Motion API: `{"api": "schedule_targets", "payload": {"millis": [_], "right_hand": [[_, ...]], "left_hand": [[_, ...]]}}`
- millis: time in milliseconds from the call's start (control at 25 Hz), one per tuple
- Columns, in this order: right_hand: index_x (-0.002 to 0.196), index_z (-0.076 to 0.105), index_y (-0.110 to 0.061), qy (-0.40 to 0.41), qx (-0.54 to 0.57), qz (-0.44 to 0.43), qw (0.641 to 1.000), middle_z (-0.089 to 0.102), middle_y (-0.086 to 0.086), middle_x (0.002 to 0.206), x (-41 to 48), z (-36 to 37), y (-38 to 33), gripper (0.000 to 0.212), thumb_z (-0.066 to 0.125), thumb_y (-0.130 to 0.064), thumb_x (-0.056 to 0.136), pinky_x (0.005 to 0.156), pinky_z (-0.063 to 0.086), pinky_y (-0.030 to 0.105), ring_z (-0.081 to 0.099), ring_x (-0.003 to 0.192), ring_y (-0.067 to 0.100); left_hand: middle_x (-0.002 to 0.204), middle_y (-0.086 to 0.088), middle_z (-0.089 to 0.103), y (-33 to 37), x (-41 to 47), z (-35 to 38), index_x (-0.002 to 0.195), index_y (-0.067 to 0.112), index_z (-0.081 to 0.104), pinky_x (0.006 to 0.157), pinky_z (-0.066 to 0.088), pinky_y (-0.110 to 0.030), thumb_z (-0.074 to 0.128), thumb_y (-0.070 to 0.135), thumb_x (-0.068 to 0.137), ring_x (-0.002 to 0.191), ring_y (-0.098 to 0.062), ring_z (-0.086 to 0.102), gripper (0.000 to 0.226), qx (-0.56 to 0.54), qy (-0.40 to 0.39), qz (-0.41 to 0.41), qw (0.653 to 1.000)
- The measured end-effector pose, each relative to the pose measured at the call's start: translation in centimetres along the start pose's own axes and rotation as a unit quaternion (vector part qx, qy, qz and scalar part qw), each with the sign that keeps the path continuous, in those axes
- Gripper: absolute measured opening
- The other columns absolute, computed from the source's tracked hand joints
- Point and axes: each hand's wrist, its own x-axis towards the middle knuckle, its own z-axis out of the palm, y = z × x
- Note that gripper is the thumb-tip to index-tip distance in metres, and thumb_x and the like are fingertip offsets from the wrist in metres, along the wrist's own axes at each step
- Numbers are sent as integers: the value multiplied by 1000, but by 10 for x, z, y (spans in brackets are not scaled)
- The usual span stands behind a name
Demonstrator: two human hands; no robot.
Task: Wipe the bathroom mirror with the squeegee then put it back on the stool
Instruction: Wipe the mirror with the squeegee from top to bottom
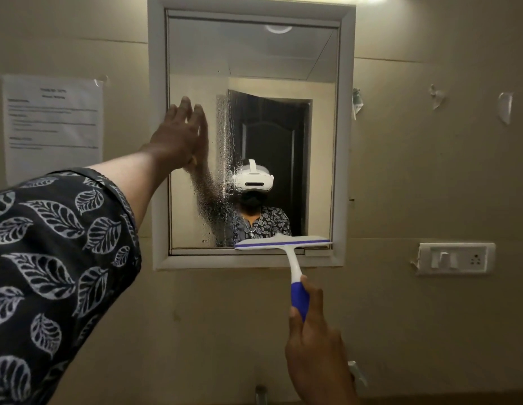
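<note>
Plastic, stiff and light we judge, the white-and-blue T-shaped squeegee [283,244] rests its blade at the bottom edge of the wet white-framed mirror [283,68]. Our right hand [312,346] wraps its fingers [312,290] round the blue grip [298,299], the natural hold; our left hand [181,135] lies flat on the glass.

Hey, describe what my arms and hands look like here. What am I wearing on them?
A loose dark sleeve printed with pale leaf shapes covers the left upper arm and leaves the forearm bare. The left hand and right hand are bare: no gloves, and no watch, ring or bangle shows. No sleeve shows at the right wrist.
</note>
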Motion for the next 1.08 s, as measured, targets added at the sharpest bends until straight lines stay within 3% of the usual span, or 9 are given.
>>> {"api": "schedule_targets", "payload": {"millis": [80,120,240,320,400,520,640,880,1080], "right_hand": [[133,21,-42,4,-31,-31,999,48,-7,65,-2,-14,-9,38,33,-34,98,52,35,23,47,56,7],[132,25,-41,20,-40,-55,997,48,-7,65,1,-25,-18,36,34,-33,98,49,36,20,48,56,7],[132,32,-33,147,22,-148,978,45,-11,64,36,-69,-57,36,39,-28,97,36,35,9,44,50,2],[133,33,-25,233,77,-201,949,41,-16,68,76,-105,-95,38,43,-22,97,38,37,3,44,49,0],[134,32,-19,275,89,-235,928,41,-14,73,115,-133,-132,40,44,-18,96,45,45,6,51,56,4],[133,31,-17,282,93,-255,920,39,-13,72,157,-149,-165,39,44,-15,96,54,48,17,50,60,5],[130,30,-17,235,103,-244,935,43,-5,73,181,-144,-176,36,40,-14,96,54,50,25,52,62,10],[128,27,-19,212,144,-203,945,46,0,70,183,-110,-155,33,36,-16,96,57,55,36,60,63,24],[139,23,-30,237,176,-206,933,43,-11,69,137,-34,-82,42,36,-26,99,49,53,25,57,55,11]], "left_hand": [[159,-15,-6,1,-1,0,153,10,2,118,14,-43,75,-1,74,147,-36,-2,109,1,-1,-2,1000],[159,-15,-6,1,-1,0,153,10,2,118,14,-43,75,-2,74,147,-36,-2,108,1,2,-3,1000],[159,-15,-6,2,-2,0,153,9,3,118,15,-43,74,-2,74,147,-36,-2,107,1,7,-1,1000],[159,-16,-5,2,-2,0,153,8,3,118,15,-43,74,-2,74,147,-36,-2,107,6,8,3,1000],[159,-16,-5,1,-1,0,153,8,3,118,16,-44,74,-3,74,147,-37,-1,107,7,11,6,1000],[159,-15,-5,1,0,1,153,8,4,118,18,-44,74,-3,74,147,-37,0,107,4,10,4,1000],[159,-15,-4,0,1,1,153,9,4,118,20,-45,75,-2,73,147,-37,2,107,0,12,8,1000],[159,-18,-5,-1,1,3,152,6,4,119,15,-43,74,-3,75,146,-38,0,105,12,15,12,1000],[159,-17,-6,-1,1,3,152,6,2,119,17,-43,74,-1,75,146,-37,1,105,16,11,14,1000]]}}
